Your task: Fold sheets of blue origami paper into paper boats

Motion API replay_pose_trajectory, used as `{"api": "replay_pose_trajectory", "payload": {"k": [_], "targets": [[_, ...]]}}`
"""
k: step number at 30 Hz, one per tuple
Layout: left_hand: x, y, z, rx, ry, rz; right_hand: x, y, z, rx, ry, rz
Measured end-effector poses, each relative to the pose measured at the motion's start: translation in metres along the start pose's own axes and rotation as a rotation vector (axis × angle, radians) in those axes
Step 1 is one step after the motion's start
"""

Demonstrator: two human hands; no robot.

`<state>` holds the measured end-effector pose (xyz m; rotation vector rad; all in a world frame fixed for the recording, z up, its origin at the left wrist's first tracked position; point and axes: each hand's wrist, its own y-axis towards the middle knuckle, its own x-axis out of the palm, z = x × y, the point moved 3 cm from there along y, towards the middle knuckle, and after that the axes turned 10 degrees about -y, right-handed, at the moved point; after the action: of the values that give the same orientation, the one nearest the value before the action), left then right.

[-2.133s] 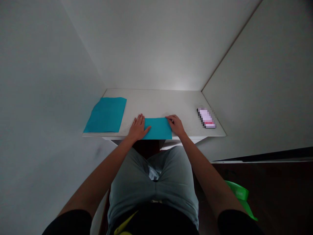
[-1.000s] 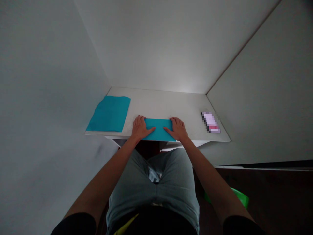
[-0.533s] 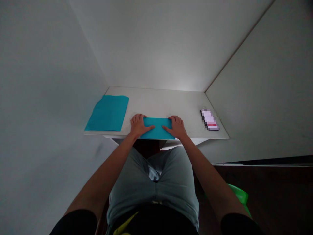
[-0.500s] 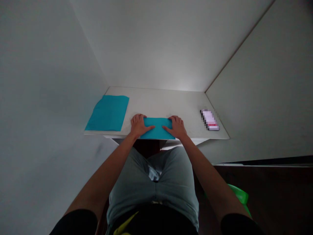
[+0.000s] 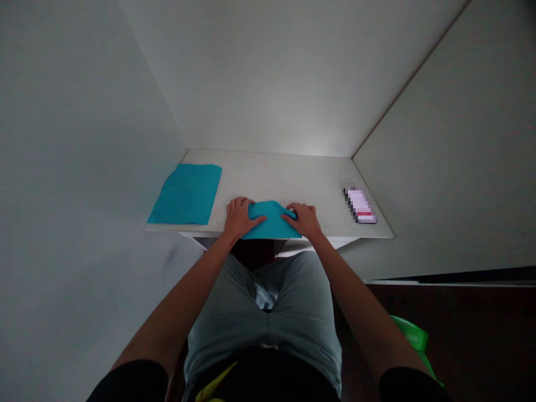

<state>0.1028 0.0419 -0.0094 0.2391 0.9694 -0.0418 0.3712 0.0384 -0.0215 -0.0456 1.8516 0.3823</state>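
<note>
Since half a second ago, the far right part of the small turquoise rectangular sheet (image 5: 272, 224) of thin, matt material had risen and curled, so its far edge, straight back then, now bowed into a hump. Our right hand (image 5: 307, 221) had shifted with it: its fingers had drawn in, and its grip was now pinching the sheet's far right edge between thumb and bent fingers. Our left hand (image 5: 238, 218) had hardly moved; its grip was spread, the thumb lying across the sheet and the fingers by its far left corner.

The sheet lay just below the centre of the frame, on the near part of the pale, flat tabletop (image 5: 272, 173), its near edge reaching the tabletop's own front edge. We could not tell whether it was paper or cloth, nor whether it had more than one layer. From the way it bent, we judged it light and pliable, soft enough to take a curve but firm enough to hold a shape, and unlikely to break, though it might crease or slide on the smooth surface. Its far corners seemed the best places to take hold, with a thumb on top and light finger pressure, and a flat palm to steady the opposite side.

At the left of the frame we had a larger, flat turquoise four-sided sheet (image 5: 186, 195), and at the right a dark-edged rectangular phone (image 5: 360, 205) with its screen blurred out, both well apart from our hands.
</note>
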Motion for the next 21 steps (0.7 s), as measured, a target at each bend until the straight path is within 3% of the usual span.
{"api": "replay_pose_trajectory", "payload": {"k": [12, 18, 21], "targets": [[0.0, 0.001, 0.008, 0.027, 0.024, -0.017, 0.006, 0.005, 0.022, 0.081, 0.425, 0.066], [0.022, 0.008, 0.041, 0.148, -0.065, -0.292, 0.001, 0.001, 0.017, 0.073, 0.497, 0.058], [0.031, 0.009, 0.057, 0.098, -0.177, -0.292, -0.007, -0.006, 0.011, 0.071, 0.632, 0.053]]}}
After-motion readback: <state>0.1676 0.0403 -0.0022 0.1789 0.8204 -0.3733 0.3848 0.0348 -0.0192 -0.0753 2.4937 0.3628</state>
